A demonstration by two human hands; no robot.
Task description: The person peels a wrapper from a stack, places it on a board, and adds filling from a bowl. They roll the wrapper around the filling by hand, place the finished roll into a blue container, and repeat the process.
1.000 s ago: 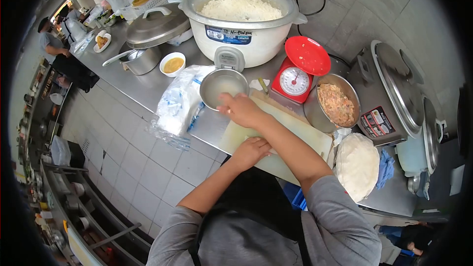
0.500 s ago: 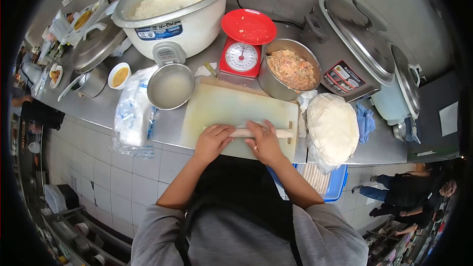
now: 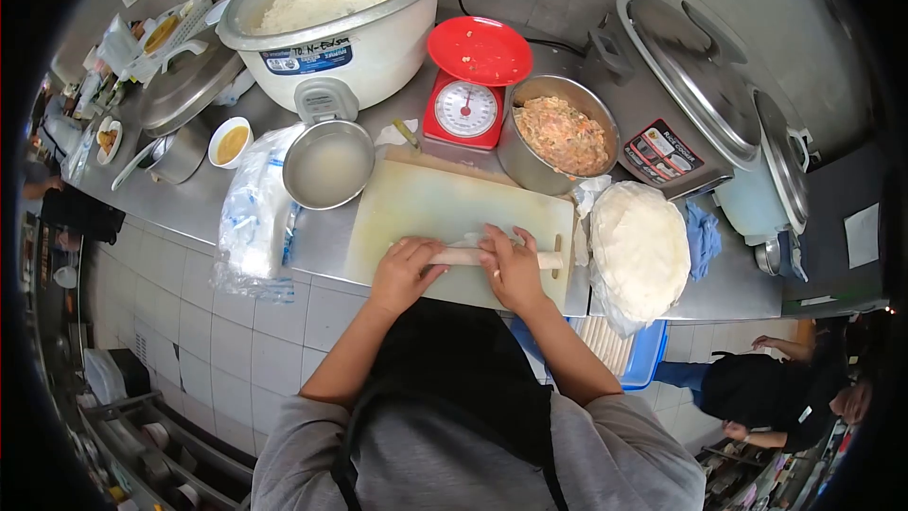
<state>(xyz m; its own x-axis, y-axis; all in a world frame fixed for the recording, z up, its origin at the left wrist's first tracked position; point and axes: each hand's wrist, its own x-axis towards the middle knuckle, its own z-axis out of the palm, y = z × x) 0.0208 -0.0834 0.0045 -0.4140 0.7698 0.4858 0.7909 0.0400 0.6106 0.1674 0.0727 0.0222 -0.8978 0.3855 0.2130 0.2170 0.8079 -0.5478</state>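
Observation:
A long pale spring roll [image 3: 462, 256] lies across the near part of the cutting board [image 3: 445, 204]. My left hand [image 3: 405, 274] is closed over its left end, while my right hand [image 3: 515, 272] grips it right of the middle, thumb on the near side. The roll's right end sticks out beyond my right hand. Some thin wrapper seems to show between the hands. Right of the board is a stack of round white wrappers [image 3: 639, 248] on plastic. Behind the board stands a pot of orange-flecked filling [image 3: 562, 135]. A metal bowl of cloudy liquid [image 3: 328, 167] touches its left side.
A red kitchen scale [image 3: 465, 110] stands behind the board, beside a large rice cooker [image 3: 331, 66]. Another rice cooker [image 3: 662, 85] is at the right. A plastic bag [image 3: 253, 213] lies left. Below the counter edge, a blue tray [image 3: 643, 357] holds several rolls. A person [image 3: 776, 393] stands at right.
My right hand's fingers have lifted and bent, showing more of the roll between the hands. My left hand has barely moved. The person at right has come closer to the counter.

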